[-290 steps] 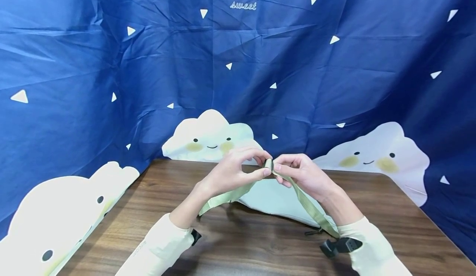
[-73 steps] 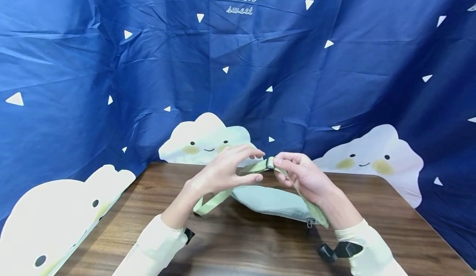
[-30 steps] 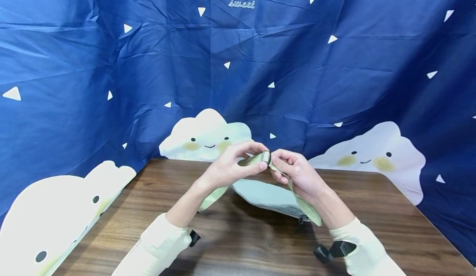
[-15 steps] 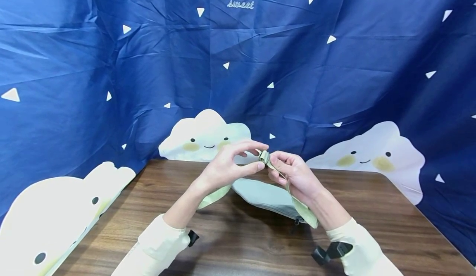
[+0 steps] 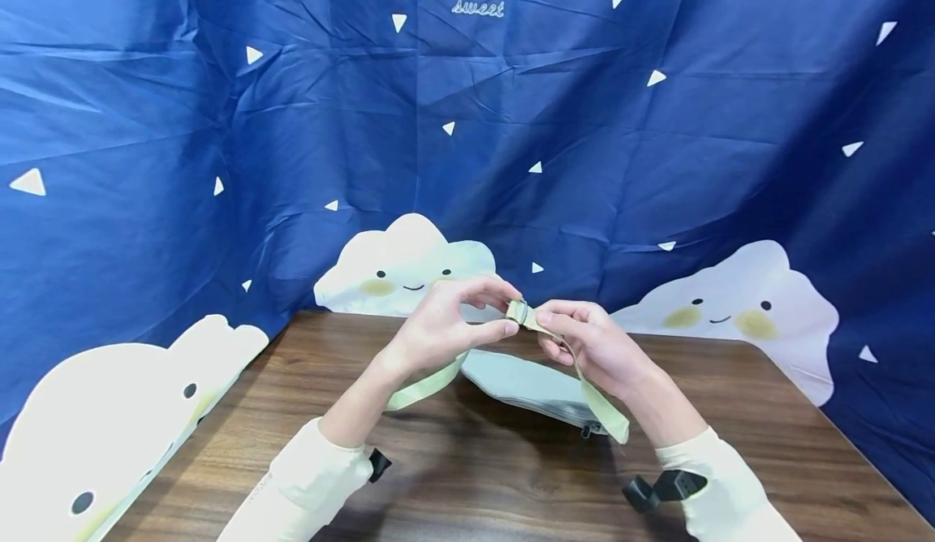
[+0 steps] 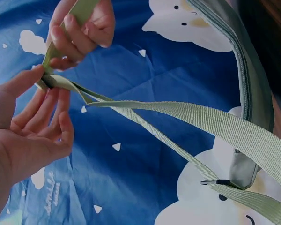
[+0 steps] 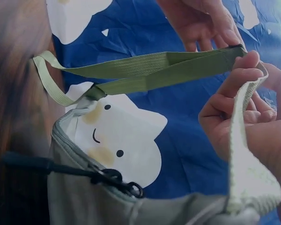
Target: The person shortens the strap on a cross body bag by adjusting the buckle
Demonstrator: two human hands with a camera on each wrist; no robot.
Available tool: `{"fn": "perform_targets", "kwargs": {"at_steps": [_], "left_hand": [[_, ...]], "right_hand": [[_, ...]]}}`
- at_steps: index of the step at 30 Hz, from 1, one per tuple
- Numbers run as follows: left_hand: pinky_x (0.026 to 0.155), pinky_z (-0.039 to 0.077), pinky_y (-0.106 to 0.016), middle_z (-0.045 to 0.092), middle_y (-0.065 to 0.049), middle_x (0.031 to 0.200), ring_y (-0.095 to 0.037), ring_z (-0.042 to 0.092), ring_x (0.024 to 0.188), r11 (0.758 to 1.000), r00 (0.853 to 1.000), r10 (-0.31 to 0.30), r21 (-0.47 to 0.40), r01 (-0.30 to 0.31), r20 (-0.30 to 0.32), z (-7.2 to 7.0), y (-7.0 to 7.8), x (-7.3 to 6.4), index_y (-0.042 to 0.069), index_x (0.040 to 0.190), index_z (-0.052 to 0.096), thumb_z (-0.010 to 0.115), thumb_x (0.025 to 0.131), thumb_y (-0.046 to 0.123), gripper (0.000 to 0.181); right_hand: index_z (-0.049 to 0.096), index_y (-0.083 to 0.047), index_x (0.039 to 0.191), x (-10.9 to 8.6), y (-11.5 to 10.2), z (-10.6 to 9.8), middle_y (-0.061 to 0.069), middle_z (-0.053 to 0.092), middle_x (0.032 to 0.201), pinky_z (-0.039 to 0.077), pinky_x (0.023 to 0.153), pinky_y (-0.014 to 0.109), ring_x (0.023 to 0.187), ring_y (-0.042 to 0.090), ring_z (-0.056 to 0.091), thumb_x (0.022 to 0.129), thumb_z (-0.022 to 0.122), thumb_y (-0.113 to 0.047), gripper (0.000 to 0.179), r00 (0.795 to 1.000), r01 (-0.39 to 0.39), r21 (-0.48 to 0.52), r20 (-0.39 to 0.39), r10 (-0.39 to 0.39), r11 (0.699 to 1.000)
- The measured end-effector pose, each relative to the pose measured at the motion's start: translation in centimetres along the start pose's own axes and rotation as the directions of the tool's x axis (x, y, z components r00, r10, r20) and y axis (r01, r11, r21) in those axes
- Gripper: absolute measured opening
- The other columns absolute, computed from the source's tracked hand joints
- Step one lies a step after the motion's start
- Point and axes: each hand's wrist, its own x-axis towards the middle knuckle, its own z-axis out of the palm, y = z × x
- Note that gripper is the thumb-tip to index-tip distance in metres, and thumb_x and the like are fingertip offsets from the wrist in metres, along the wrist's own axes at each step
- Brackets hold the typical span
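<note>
A pale grey-green zippered bag (image 5: pixel 522 384) rests on the table, its light green webbing strap (image 5: pixel 606 420) raised in front of me. My left hand (image 5: pixel 434 331) pinches the strap's dark-framed slider buckle (image 5: pixel 520 312) between thumb and fingertips. Just to its right, my right hand (image 5: pixel 595 351) pinches the webbing between thumb and curled fingers. From there the strap drops past the right palm to the bag's end. In the left wrist view, two runs of webbing (image 6: pixel 192 117) stretch from the slider toward the bag (image 6: pixel 257 79). A dark zipper pull (image 7: pixel 42 166) hangs from the bag.
The brown wood-grain table (image 5: pixel 475 493) ends at a rear edge close behind the bag. Beyond it hangs a blue curtain (image 5: pixel 511 120) printed with white clouds and triangles. A dark wrist camera mount (image 5: pixel 661 489) sits on the right sleeve, with another (image 5: pixel 379 465) on the left.
Over the last second the slider has turned between the left fingertips, and the right hand has shifted slightly right along with the strap. Earlier, the left hand was off the slider.
</note>
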Motion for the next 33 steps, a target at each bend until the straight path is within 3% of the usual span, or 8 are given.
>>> {"fn": "perform_targets", "kwargs": {"at_steps": [7,12,16,19,23,26,30,33], "left_hand": [[0.090,0.052,-0.032,0.072,0.010,0.104,-0.012,0.068,0.098,1.000,1.000,-0.006,-0.022,0.006,0.030,0.0,0.0,0.0,0.018,0.119,0.071,0.083,0.088,0.021,0.034],[0.094,0.049,-0.033,0.069,0.009,0.104,-0.011,0.066,0.100,0.999,0.997,0.029,-0.044,-0.026,0.070,0.2,-0.1,0.0,0.016,0.119,0.070,0.082,0.089,0.018,0.032],[0.094,0.049,-0.034,0.069,0.007,0.104,-0.011,0.066,0.099,0.998,0.997,0.048,-0.044,-0.045,0.066,0.3,-0.2,0.1,0.016,0.118,0.070,0.082,0.089,0.018,0.031],[0.093,0.050,-0.036,0.070,0.007,0.105,-0.012,0.067,0.100,0.999,0.999,0.019,-0.044,-0.017,0.044,0.1,-0.1,0.1,0.017,0.119,0.070,0.082,0.089,0.019,0.032],[0.092,0.051,-0.037,0.071,0.007,0.105,-0.013,0.066,0.101,0.995,0.997,-0.069,-0.065,0.071,0.020,-0.2,0.1,-0.1,0.020,0.119,0.071,0.082,0.089,0.020,0.032],[0.093,0.050,-0.038,0.071,0.004,0.105,-0.015,0.065,0.103,0.989,0.993,-0.116,-0.089,0.119,0.037,-0.5,0.7,-0.1,0.018,0.119,0.071,0.081,0.089,0.018,0.031],[0.095,0.048,-0.040,0.070,-0.001,0.106,-0.019,0.065,0.105,0.988,0.992,-0.103,-0.110,0.111,0.078,-0.8,1.9,-0.1,0.011,0.119,0.070,0.080,0.089,0.012,0.031],[0.096,0.048,-0.044,0.069,-0.002,0.107,-0.019,0.064,0.104,0.990,0.992,-0.065,-0.119,0.078,0.107,-0.7,1.7,0.0,0.010,0.119,0.069,0.079,0.089,0.011,0.031]], "right_hand": [[0.070,-0.002,0.102,0.2,-0.1,-0.1,0.003,0.053,0.066,0.031,0.051,0.023,0.055,0.012,0.042,0.104,0.056,-0.007,0.015,0.999,0.032,-0.052,0.030,-0.031,0.998],[0.068,0.000,0.100,0.2,-0.1,0.2,0.004,0.050,0.064,0.030,0.051,0.025,0.054,0.016,0.037,0.105,0.056,-0.008,0.015,0.999,0.043,-0.067,0.029,-0.041,0.997],[0.066,0.003,0.101,0.2,0.1,0.2,0.004,0.050,0.064,0.025,0.049,0.029,0.055,0.017,0.038,0.105,0.054,-0.009,0.017,0.999,0.034,-0.040,0.033,-0.033,0.999],[0.066,0.001,0.099,0.1,0.1,-0.1,0.005,0.051,0.066,0.021,0.048,0.033,0.057,0.017,0.040,0.106,0.051,-0.009,0.020,0.998,0.018,-0.026,0.064,-0.017,1.000],[0.066,-0.002,0.095,-0.2,0.0,-0.5,0.005,0.053,0.067,0.023,0.047,0.034,0.059,0.018,0.043,0.105,0.050,-0.008,0.020,0.994,-0.007,-0.049,0.104,0.012,0.999],[0.068,-0.001,0.099,-0.4,-0.1,-0.7,0.004,0.054,0.066,0.024,0.048,0.034,0.058,0.020,0.041,0.104,0.052,-0.007,0.018,0.993,-0.013,-0.072,0.118,0.021,0.997],[0.069,-0.001,0.102,-0.4,-0.2,-0.7,0.003,0.052,0.065,0.023,0.048,0.036,0.057,0.019,0.037,0.104,0.052,-0.005,0.017,0.989,0.018,-0.099,0.151,-0.003,0.995],[0.068,-0.002,0.099,-0.3,-0.3,-0.6,0.003,0.051,0.064,0.025,0.048,0.035,0.057,0.017,0.038,0.104,0.051,-0.003,0.018,0.985,0.050,-0.115,0.170,-0.030,0.992]]}}
